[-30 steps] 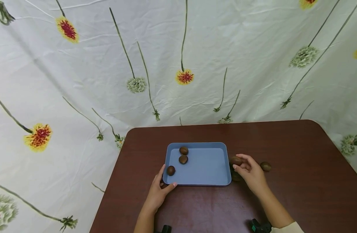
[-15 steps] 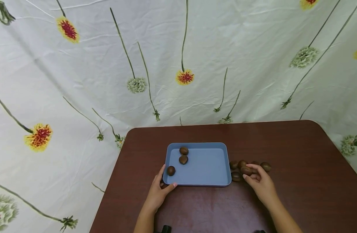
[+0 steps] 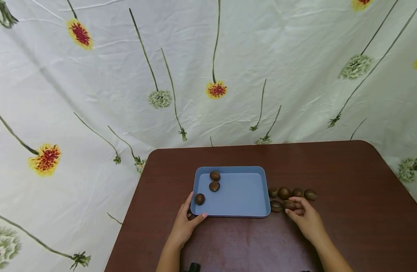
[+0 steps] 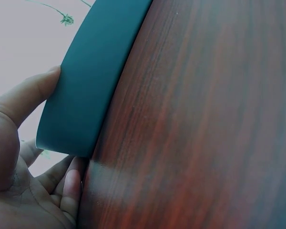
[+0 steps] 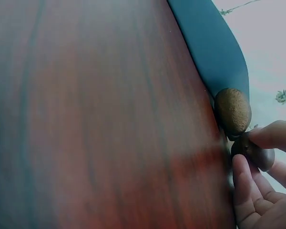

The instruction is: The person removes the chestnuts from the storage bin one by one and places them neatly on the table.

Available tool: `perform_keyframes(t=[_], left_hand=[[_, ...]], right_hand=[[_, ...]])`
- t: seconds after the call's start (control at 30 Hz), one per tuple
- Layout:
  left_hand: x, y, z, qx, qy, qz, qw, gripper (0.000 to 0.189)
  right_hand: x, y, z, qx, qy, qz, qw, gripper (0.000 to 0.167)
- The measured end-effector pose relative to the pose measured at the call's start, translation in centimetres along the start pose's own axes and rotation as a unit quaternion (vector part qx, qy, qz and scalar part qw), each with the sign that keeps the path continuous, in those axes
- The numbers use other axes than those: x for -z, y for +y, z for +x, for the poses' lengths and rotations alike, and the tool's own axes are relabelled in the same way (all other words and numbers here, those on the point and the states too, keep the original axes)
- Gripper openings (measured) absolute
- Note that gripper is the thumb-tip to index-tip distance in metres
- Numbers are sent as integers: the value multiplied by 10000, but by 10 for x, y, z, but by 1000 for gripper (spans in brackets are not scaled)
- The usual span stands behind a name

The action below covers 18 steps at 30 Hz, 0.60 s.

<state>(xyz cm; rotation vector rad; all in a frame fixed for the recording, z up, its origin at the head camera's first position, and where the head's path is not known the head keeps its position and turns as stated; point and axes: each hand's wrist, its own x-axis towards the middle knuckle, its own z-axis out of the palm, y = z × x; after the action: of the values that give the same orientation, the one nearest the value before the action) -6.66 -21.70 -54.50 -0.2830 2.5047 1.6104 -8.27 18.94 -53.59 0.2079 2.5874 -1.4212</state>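
My left hand holds the near left corner of a blue rectangular tray, thumb on the front wall and fingers along the left side. In the left wrist view the thumb touches the tray wall. Three brown oval fruits lie in the tray's left part, one of them a fruit near that corner. Right of the tray, my right hand pinches a brown oval fruit between thumb and fingers, low at the table. Close beside it sits another fruit, near the tray wall. Their exact kind is unclear.
A back row of several loose brown fruits runs rightward from the tray's right side. The dark red-brown table has rounded far corners. Behind it hangs a white cloth printed with flowers.
My right hand has moved right and slightly nearer with its fruit, from beside the tray's edge to the front row, uncovering the back row. The left hand and tray have stayed put.
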Motion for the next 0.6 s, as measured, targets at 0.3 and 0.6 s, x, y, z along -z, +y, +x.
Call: perform_keyframes(t=[0.3, 0.6], left_hand=[[-1, 0, 1, 8, -11, 12, 10000, 95], [0, -1, 1, -41, -13, -10, 10000, 95]], right_hand=[[0, 2, 2, 113, 95, -495, 9987, 47], [0, 3, 1, 293, 145, -719, 9969, 49]])
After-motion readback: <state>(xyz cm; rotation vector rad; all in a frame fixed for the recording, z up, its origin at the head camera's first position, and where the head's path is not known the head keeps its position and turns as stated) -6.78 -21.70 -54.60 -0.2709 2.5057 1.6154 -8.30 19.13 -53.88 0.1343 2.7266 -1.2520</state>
